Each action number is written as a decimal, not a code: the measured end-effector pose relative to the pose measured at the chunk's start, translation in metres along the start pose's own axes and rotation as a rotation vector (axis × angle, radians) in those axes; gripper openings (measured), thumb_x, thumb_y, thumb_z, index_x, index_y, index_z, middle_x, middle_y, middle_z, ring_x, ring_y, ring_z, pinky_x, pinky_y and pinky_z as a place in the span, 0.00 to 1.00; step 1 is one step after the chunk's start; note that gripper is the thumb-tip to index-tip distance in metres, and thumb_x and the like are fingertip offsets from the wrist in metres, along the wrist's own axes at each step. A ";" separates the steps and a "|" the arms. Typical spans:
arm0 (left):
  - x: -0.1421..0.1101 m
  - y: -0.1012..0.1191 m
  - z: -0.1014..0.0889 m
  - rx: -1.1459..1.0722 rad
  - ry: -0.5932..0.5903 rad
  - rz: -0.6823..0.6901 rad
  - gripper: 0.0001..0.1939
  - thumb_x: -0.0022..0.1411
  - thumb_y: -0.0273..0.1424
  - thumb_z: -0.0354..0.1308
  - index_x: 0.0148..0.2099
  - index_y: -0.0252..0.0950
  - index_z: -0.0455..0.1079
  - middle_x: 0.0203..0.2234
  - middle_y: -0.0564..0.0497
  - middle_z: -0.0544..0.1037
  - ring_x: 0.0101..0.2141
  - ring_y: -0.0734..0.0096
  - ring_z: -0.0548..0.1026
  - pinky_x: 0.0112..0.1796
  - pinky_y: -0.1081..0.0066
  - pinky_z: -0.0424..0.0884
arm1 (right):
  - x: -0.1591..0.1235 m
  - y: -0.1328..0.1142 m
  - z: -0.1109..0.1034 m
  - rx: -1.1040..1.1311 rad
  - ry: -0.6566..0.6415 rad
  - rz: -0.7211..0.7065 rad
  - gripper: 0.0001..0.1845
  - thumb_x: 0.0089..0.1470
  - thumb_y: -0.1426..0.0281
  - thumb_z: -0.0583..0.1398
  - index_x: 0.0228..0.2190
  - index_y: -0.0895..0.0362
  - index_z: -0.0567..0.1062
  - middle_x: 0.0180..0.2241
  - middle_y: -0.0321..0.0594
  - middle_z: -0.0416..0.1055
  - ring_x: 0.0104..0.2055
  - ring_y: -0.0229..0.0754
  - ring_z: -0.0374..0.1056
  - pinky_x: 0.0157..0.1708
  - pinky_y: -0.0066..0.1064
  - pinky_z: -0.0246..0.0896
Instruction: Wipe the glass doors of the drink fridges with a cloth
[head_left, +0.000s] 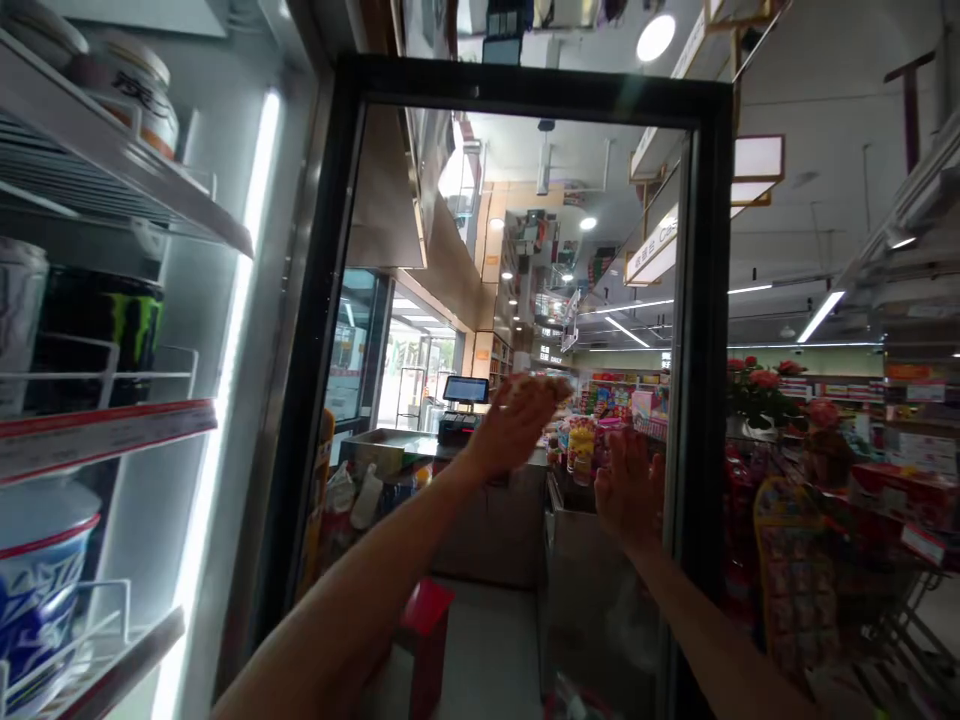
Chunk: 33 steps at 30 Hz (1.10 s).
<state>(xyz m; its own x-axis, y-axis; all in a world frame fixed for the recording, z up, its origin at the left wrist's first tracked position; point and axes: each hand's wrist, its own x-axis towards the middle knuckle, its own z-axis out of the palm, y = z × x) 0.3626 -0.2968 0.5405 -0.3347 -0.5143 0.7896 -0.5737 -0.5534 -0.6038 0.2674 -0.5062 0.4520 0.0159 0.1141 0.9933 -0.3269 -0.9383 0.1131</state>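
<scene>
A glass door [592,180] in a black frame stands before me, swung out from a lit cooler. My left hand [517,425] reaches up to the middle of the pane. Its fingers press what looks like a small, pale, crumpled cloth [551,388] against the glass; the hand covers most of it. Lower and to the right, my right hand [630,485] is raised close to the pane near the frame's right side. Its fingers point upward and hold nothing visible. Whether its palm touches the glass I cannot tell.
Cooler shelves [112,430] on the left carry jars and cans, with a bright light strip [217,400] along the edge. Through the glass appear a counter with a screen [466,389] and packaged goods. Flowers [765,385] and a snack rack [796,570] stand right.
</scene>
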 end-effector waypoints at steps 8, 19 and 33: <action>-0.034 -0.079 -0.022 0.111 0.278 -0.809 0.25 0.64 0.31 0.41 0.61 0.24 0.52 0.60 0.32 0.53 0.61 0.44 0.45 0.54 0.37 0.43 | 0.002 -0.004 0.000 0.002 0.012 0.010 0.37 0.55 0.70 0.50 0.62 0.54 0.38 0.64 0.47 0.43 0.65 0.49 0.40 0.60 0.52 0.36; -0.097 -0.058 -0.027 0.134 0.157 -0.451 0.24 0.61 0.31 0.47 0.60 0.41 0.55 0.60 0.48 0.59 0.61 0.60 0.51 0.59 0.51 0.47 | -0.001 0.000 0.002 0.040 0.006 0.014 0.36 0.55 0.68 0.49 0.62 0.54 0.41 0.64 0.45 0.44 0.66 0.49 0.39 0.61 0.51 0.33; -0.170 0.068 -0.010 0.034 -0.071 -0.008 0.25 0.59 0.34 0.50 0.58 0.54 0.58 0.58 0.59 0.60 0.62 0.67 0.46 0.62 0.54 0.45 | 0.001 0.000 -0.010 0.030 -0.014 0.009 0.32 0.54 0.68 0.50 0.60 0.56 0.50 0.62 0.48 0.48 0.65 0.47 0.40 0.61 0.49 0.33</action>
<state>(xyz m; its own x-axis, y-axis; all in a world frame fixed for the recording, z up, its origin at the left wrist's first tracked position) 0.3736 -0.2403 0.3665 -0.2755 -0.5545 0.7853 -0.5498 -0.5792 -0.6019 0.2581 -0.5034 0.4525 0.0261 0.1013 0.9945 -0.2990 -0.9485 0.1045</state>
